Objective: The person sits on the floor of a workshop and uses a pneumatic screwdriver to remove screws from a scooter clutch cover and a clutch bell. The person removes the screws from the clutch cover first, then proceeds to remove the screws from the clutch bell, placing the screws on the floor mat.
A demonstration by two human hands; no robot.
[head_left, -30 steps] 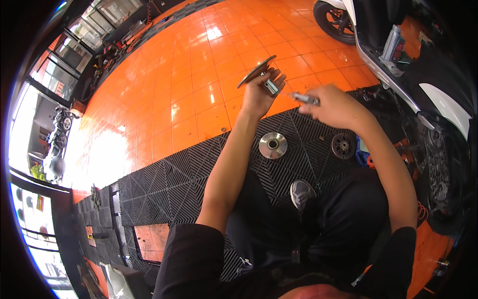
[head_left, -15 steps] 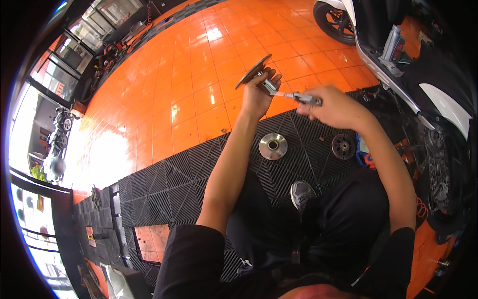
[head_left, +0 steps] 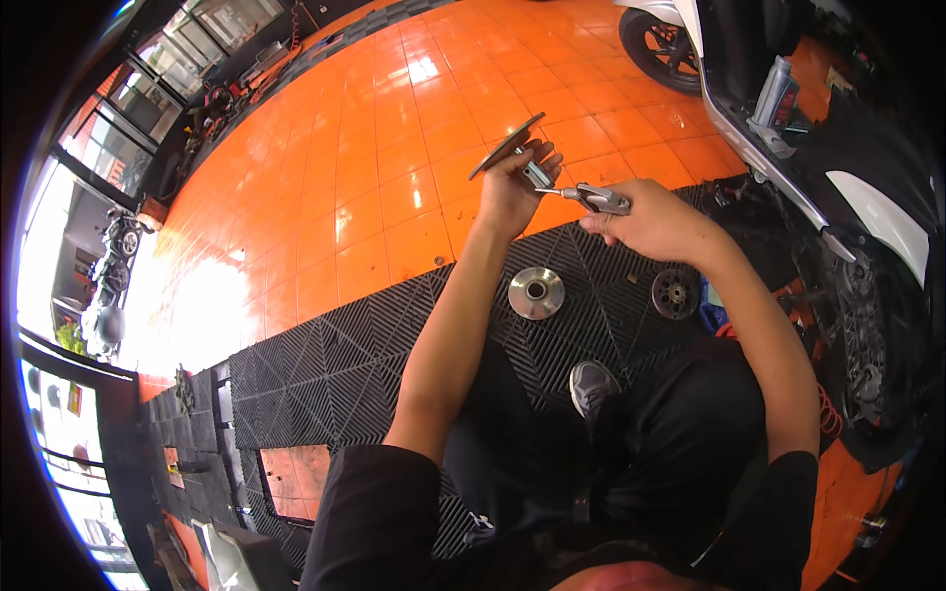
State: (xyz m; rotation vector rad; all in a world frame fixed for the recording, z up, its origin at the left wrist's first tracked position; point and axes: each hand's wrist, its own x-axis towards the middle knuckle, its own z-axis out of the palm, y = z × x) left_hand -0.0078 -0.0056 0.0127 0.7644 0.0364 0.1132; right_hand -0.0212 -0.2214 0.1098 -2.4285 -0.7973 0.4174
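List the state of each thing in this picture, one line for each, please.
Disc: held up in left hand, tilted, edge toward camera.
Tool: gripped in right hand, tip at the disc.
Pulley: lying flat on the black mat, untouched.
Dark round part: lying on the mat, untouched.
Scooter: parked, side open.

floor: glossy orange tiles (head_left: 394, 177) | black mats (head_left: 325, 364) | windows (head_left: 108, 167) left

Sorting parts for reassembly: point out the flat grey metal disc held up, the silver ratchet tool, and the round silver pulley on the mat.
Flat grey metal disc (head_left: 506, 146), head view, its tilted face.
Silver ratchet tool (head_left: 603, 200), head view, handle.
Round silver pulley (head_left: 536, 293), head view, hub.
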